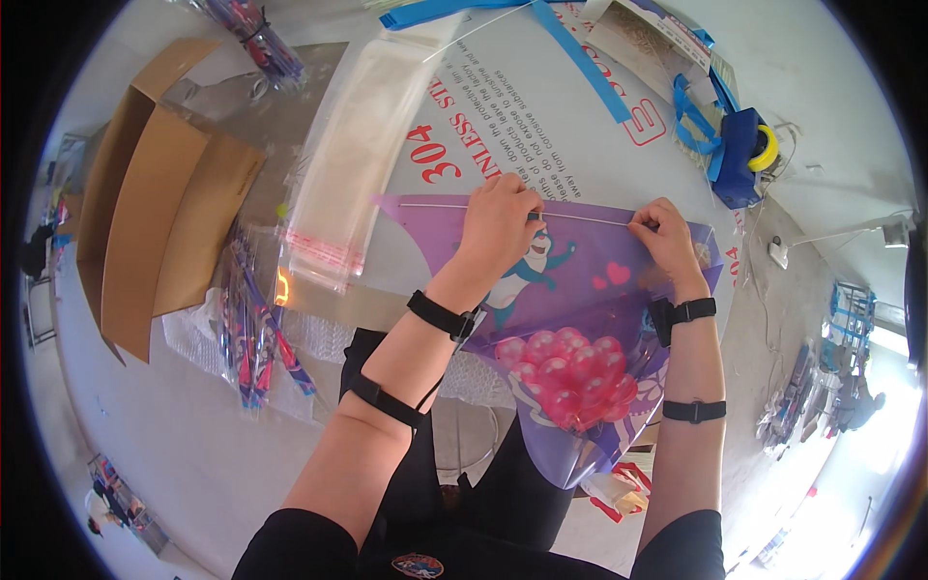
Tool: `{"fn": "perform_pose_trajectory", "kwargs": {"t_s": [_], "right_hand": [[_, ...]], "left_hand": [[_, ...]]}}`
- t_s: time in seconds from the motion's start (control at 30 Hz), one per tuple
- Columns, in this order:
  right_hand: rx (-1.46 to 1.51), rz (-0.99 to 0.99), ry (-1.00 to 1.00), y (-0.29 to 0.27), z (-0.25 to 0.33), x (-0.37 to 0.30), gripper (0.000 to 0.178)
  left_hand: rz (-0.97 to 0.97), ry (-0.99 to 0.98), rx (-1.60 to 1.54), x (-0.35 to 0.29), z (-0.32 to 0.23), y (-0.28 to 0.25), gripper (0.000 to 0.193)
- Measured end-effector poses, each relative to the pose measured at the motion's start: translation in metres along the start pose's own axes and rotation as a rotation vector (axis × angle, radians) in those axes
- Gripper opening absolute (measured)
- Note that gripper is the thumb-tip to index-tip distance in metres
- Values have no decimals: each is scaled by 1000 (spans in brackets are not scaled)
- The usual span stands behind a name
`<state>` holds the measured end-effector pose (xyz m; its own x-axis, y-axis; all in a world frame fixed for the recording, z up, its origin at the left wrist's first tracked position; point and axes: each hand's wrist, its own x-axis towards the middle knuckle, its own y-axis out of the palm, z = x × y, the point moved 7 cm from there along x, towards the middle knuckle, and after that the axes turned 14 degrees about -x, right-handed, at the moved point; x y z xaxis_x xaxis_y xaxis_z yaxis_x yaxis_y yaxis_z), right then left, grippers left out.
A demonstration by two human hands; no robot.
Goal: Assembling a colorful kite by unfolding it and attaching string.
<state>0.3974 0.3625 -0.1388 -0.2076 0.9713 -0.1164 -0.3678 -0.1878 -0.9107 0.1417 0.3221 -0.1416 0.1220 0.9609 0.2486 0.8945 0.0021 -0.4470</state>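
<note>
A purple kite point(580, 246) made of thin printed sheet, with a cartoon animal and a cluster of pink balloons, lies over the table's near edge. Its lower part hangs down toward my lap. Along its top edge runs a thin white rod point(435, 206). My left hand point(501, 224) is closed around the rod near its middle, and a small dark piece shows at the fingertips. Farther right, my right hand point(667, 242) pinches the rod at the kite's upper right. Black straps circle both my wrists and forearms.
Clear plastic bags point(353, 164) lie stacked left of the kite. An open cardboard box point(145, 208) stands at the far left, with bundled rolled kites point(253, 324) beside it. A blue tape dispenser point(739, 159) with a yellow core sits at the right edge. Blue strips point(580, 58) cross the table's far side.
</note>
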Motion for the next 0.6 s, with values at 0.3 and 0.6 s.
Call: {"fn": "perform_pose_trajectory", "kwargs": {"t_s": [0.3, 0.6], "right_hand": [[-23, -9, 1, 1, 2, 2, 9], [-11, -16, 4, 3, 1, 2, 9]], "left_hand": [[28, -24, 2, 1, 2, 0, 17], [12, -23, -14, 1, 3, -2, 17]]}}
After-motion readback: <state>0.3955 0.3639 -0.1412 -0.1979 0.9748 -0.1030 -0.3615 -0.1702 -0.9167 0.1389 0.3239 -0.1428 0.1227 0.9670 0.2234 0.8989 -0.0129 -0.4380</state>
